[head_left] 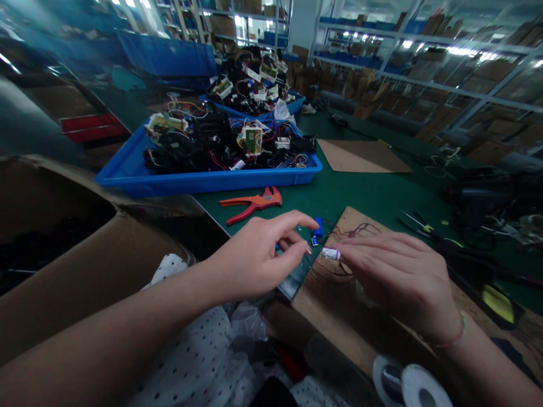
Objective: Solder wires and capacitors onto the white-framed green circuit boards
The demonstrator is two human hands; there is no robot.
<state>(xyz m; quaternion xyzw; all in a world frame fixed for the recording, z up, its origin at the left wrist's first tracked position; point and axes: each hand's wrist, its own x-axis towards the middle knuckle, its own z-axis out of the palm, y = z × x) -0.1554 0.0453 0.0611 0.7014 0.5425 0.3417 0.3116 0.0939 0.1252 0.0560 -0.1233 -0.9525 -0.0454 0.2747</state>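
Note:
My right hand (399, 277) pinches a small white cylinder with a purple band (331, 253) at its fingertips, over the edge of a brown board (331, 316). Opposite it, my left hand (271, 254) has its thumb and index finger apart, the other fingers curled beneath and partly hidden. Just beyond the left index fingertip are small blue cylindrical parts (317, 227) with thin wires. Several thin red and black wires (335, 271) spread over the board between the hands. Whether any of them joins the white cylinder I cannot tell.
Red-and-orange wire strippers (254, 203) lie on the green tabletop (297, 195). Behind them, a blue tray (220, 182) holds wired black parts. A cardboard box (76, 271) stands at left. Black-handled tools (445, 249) lie at right, above a white spool (424, 387).

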